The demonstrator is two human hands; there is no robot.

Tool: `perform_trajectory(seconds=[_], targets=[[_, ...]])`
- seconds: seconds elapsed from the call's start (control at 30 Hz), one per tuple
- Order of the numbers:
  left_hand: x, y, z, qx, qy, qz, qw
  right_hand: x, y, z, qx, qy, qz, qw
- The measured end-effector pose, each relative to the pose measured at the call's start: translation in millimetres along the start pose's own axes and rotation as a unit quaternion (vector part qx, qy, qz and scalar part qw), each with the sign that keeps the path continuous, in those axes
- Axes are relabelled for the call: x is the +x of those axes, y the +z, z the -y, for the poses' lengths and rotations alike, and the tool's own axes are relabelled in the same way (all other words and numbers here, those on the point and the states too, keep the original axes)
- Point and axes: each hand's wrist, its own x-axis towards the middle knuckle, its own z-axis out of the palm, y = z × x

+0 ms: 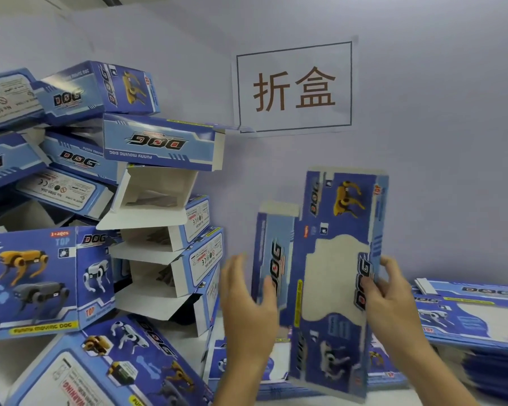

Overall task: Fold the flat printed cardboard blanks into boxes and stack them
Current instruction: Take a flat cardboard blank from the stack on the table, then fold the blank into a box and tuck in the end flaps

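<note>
the flat blue printed cardboard blank [335, 276] stands on end between the two hands, its long axis running up and down, lower end toward the person. the right hand [389, 291] pinches the blank's right edge, thumb on the printed face and fingers curled behind. the left hand [248, 294] is spread and relaxed, holding nothing, just beside the blank's narrow left side panel, thumb near or touching it; contact is unclear. that left panel looks like the next thing to press open, and the left hand is nearer it.
</note>
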Motion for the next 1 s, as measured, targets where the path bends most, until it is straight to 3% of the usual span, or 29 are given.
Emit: perform_trajectory(seconds=[0.07, 0.17, 0.43, 0.6, 0.73, 0.8, 0.9, 1.0], targets=[[6, -8, -2, -0.028, -0.023, -0.003, 0.999, 1, -4, 5, 0.007, -0.002, 0.022, 1.0], [6, -7, -6, -0.138, -0.065, 0.071, 0.986, -3, -1, 8, 0.041, -0.001, 0.069, 0.997], [0, -1, -1, -0.129, -0.035, 0.085, 0.987, -14, 9, 15, 0.053, -0.016, 0.094, 0.994], [-8, 5, -13, -0.146, -0.015, 0.165, 0.975, -20, 20, 18, 0.097, -0.011, 0.149, 0.984], [-16, 15, -20, -0.154, 0.012, 0.184, 0.971, -21, 27, 18, 0.163, 0.004, 0.168, 0.972], [-13, 13, -19, -0.145, 0.024, 0.167, 0.975, -18, 22, 19, 0.169, 0.015, 0.172, 0.97], [-7, 10, -16, -0.13, 0.016, 0.077, 0.988, -18, 20, 25, 0.118, 0.019, 0.168, 0.979], [-3, 5, -12, -0.065, 0.001, -0.042, 0.997, -21, 33, 32, 0.012, -0.013, 0.086, 0.996]])
